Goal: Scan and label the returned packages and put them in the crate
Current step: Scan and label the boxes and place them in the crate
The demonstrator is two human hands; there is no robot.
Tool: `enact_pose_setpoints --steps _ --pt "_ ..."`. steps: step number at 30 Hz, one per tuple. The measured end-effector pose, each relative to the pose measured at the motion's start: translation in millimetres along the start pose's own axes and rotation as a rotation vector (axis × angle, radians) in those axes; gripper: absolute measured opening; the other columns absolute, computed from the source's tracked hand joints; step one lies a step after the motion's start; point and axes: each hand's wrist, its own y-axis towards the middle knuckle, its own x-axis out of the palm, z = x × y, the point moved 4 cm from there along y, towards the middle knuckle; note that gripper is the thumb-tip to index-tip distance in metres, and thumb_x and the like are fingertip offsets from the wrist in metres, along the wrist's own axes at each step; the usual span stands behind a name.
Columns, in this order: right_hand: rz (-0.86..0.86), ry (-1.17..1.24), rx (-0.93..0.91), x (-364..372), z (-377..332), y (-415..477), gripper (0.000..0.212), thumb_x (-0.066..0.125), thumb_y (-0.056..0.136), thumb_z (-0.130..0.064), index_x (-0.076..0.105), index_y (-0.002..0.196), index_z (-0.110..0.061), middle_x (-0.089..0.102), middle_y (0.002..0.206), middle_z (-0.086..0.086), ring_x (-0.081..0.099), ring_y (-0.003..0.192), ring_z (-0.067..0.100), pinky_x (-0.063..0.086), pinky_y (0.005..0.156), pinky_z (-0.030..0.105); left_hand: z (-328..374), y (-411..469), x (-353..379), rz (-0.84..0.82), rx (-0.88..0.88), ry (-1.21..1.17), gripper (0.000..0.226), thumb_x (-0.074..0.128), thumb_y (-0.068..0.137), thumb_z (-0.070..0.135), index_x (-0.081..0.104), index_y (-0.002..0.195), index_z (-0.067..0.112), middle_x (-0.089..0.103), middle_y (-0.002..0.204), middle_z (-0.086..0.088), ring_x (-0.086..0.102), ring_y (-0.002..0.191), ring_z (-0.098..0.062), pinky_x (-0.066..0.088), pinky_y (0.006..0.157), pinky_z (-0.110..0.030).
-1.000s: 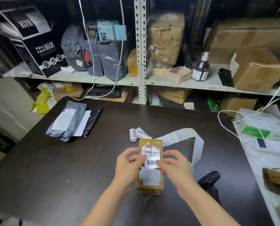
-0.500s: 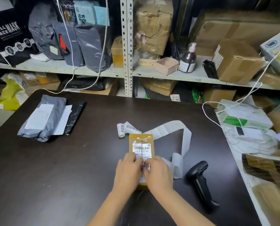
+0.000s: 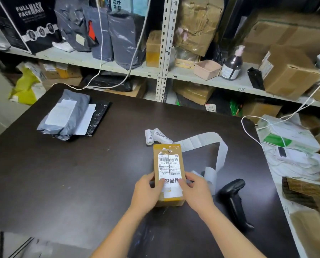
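A small brown cardboard package lies on the dark table, with a barcode label and a white sticker bearing large black characters on its top. My left hand grips its left side with the thumb on the sticker. My right hand grips the right side, thumb pressing the sticker's right edge. A strip of white labels curls behind and right of the package. A black handheld scanner lies to the right. No crate shows.
Grey and black mailer bags lie at the table's far left. Two loose label rolls sit behind the package. Shelves with boxes and bags stand at the back. A cluttered white surface with a cable is on the right.
Both hands brought the sticker down onto the package top and pressed it flat, then slid apart to the package's sides. The camera view moved closer and shifted.
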Motion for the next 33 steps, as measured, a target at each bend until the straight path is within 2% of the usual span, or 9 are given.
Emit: enact_pose_setpoints --steps 2,5,8,11,15,19,23,28,33 --pt "-0.056 -0.030 -0.071 7.7 -12.1 -10.7 0.026 0.059 0.099 -0.024 0.065 0.110 -0.046 0.072 0.102 -0.025 0.072 0.091 0.003 0.062 0.079 0.033 -5.4 -17.8 -12.6 0.034 -0.012 -0.039 0.031 0.059 0.096 0.040 0.065 0.127 0.038 0.069 0.114 0.012 0.065 0.102 -0.007 0.056 0.089 -0.035" --pt "-0.168 -0.015 -0.184 28.3 -35.3 -36.3 0.031 0.059 0.098 -0.025 0.059 0.100 -0.056 0.071 0.090 -0.032 0.071 0.083 -0.005 0.056 0.062 0.017 -13.3 -54.8 -43.4 0.144 -0.018 -0.118 0.027 0.060 0.093 0.041 0.068 0.119 0.043 0.073 0.106 0.021 0.069 0.097 -0.003 0.059 0.086 -0.036" --pt "-0.331 0.021 -0.271 59.0 -53.2 -67.6 0.031 0.060 0.097 -0.025 0.062 0.099 -0.056 0.073 0.095 -0.027 0.071 0.083 -0.006 0.053 0.061 0.013 -24.2 -103.6 -80.4 0.327 -0.055 -0.105 0.026 0.060 0.090 0.042 0.064 0.106 0.062 0.072 0.104 0.019 0.068 0.092 0.001 0.056 0.082 -0.024" --pt "-0.484 -0.007 -0.345 95.2 -62.6 -106.3 0.028 0.063 0.095 -0.025 0.065 0.103 -0.052 0.075 0.099 -0.020 0.071 0.083 -0.004 0.056 0.068 0.019 -37.6 -169.1 -109.9 0.471 -0.065 -0.136 0.039 0.061 0.093 0.033 0.059 0.102 0.071 0.068 0.101 0.029 0.064 0.091 0.011 0.047 0.071 -0.005" --pt "-0.672 -0.059 -0.402 159.5 -66.0 -172.4 0.033 0.069 0.092 -0.020 0.064 0.098 -0.053 0.075 0.092 -0.025 0.072 0.079 -0.002 0.061 0.076 0.034 -79.3 -263.3 -141.9 0.615 -0.178 -0.232 0.031 0.060 0.096 0.028 0.063 0.116 0.051 0.067 0.106 0.018 0.061 0.095 0.012 0.047 0.071 -0.005" --pt "-0.871 -0.176 -0.464 236.8 -66.4 -252.0 0.030 0.070 0.091 -0.019 0.069 0.120 -0.029 0.076 0.089 -0.019 0.072 0.076 -0.003 0.060 0.073 0.026 -140.9 -353.3 -177.7 0.801 -0.280 -0.282 0.031 0.059 0.099 0.024 0.063 0.129 0.033 0.063 0.118 0.002 0.065 0.100 -0.002 0.052 0.081 -0.013" --pt "-0.978 -0.272 -0.532 317.3 -66.8 -327.8 0.033 0.072 0.090 -0.018 0.069 0.122 -0.018 0.072 0.090 -0.019 0.069 0.074 -0.010 0.052 0.064 0.010 -209.8 -433.2 -214.4 0.944 -0.389 -0.339 0.036 0.060 0.097 0.032 0.060 0.133 0.037 0.059 0.122 0.003 0.061 0.103 -0.001 0.050 0.092 -0.021" --pt "-1.018 -0.412 -0.600 419.4 -62.6 -410.4 0.032 0.071 0.089 -0.020 0.072 0.121 -0.020 0.076 0.109 -0.005 0.073 0.090 0.010 0.058 0.088 0.036 -299.7 -504.0 -265.0 1.014 -0.417 -0.519 0.034 0.062 0.096 0.031 0.062 0.129 0.036 0.065 0.122 0.007 0.067 0.102 -0.005 0.056 0.093 -0.032" --pt "-1.108 -0.454 -0.583 511.8 -65.0 -464.0 0.033 0.068 0.090 -0.016 0.071 0.120 -0.029 0.075 0.110 -0.015 0.073 0.086 0.002 0.061 0.084 0.036 -381.5 -542.6 -318.9 1.028 -0.414 -0.667 0.037 0.061 0.097 0.028 0.061 0.133 0.036 0.065 0.127 0.009 0.067 0.108 -0.009 0.057 0.095 -0.035"
